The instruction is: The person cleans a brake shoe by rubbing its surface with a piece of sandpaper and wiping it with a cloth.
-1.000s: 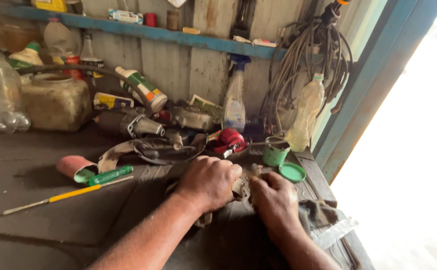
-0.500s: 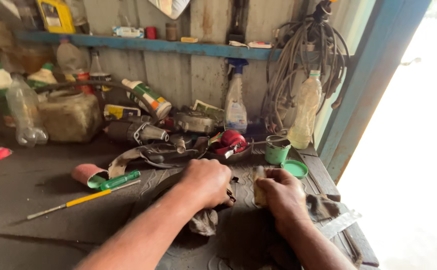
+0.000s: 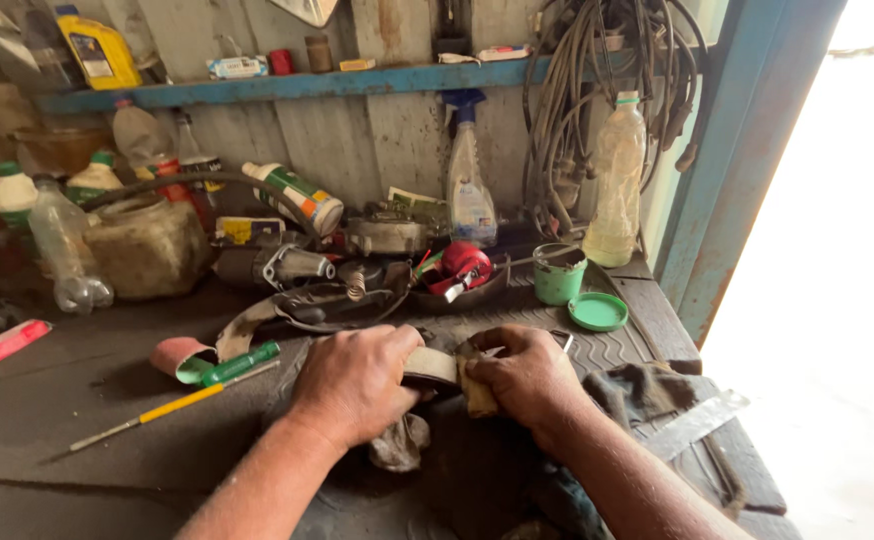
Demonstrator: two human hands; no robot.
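Since the earlier frames, our view had tipped upward and shifted a little, so that more of the blue shelf (image 3: 287, 85) showed, while both of our hands had stayed together at the middle of the workbench (image 3: 47, 420). Our left hand (image 3: 357, 385) was curled over, knuckles up, its thumb and fingers pinching one end of a tan strip of sandpaper (image 3: 432, 365). Our right hand (image 3: 527, 378) was closed too, gripping the other end of that strip together with a small yellowish wad just below it. So the strip lay between the two hands, held just above the ribbed dark mat (image 3: 617, 350) at the bench's near edge. A crumpled grey rag (image 3: 402, 445) lay under our left wrist, touching the mat. Near our right forearm lay a dark cloth (image 3: 647, 385) and, beside it, a flat metal ruler (image 3: 697, 425).

To the left of the hands, well apart from them, a yellow-handled screwdriver (image 3: 172, 405) lay on the bench, with a green-handled one (image 3: 242, 362) just above it, resting against a pink roll of abrasive tape (image 3: 177, 355). Behind the hands we saw a green cup (image 3: 560, 275) and its green lid (image 3: 598, 312) lying flat beside it, a red part (image 3: 465, 265) in a dark tray, a spray bottle (image 3: 469, 180) and a tall clear bottle (image 3: 617, 185) standing against the wooden wall. Cables (image 3: 597, 90) hung in a bundle above them.
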